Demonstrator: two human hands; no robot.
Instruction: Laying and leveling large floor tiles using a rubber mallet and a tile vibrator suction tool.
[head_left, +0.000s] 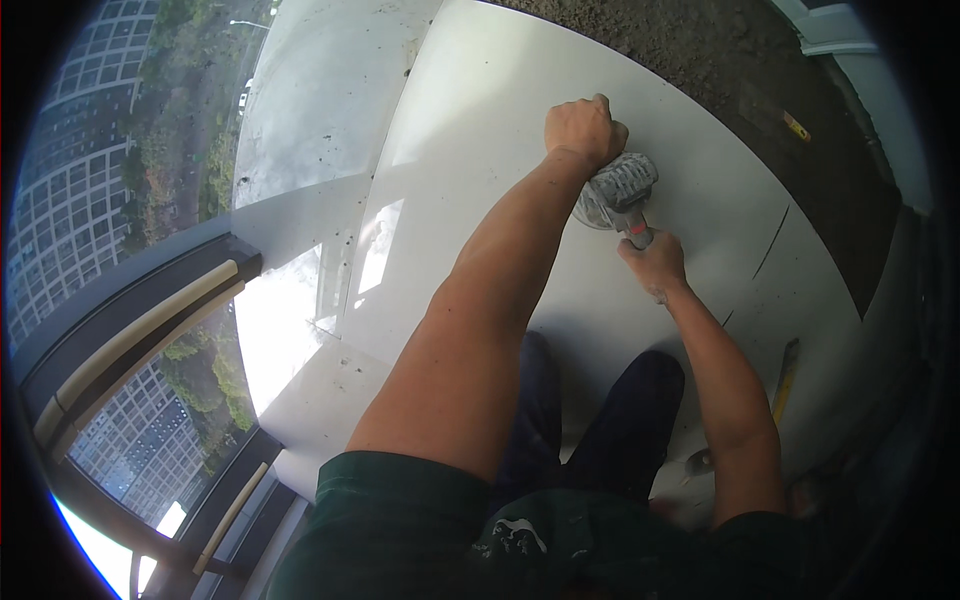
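Pale floor [470,170] bears one grey power tool [620,188], left hand [585,130] and right hand [657,263] curled around it (two yellow items [797,126] lie rightward).

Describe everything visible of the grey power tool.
The grey power tool looks hard-cased and dusty, with a ridged body, a rounded part at its left and a handle bearing a red mark. It sits on or just above the pale slab, handle toward the person. The right hand grips the handle; the left hand is closed at the far end. Whether it runs is unclear.
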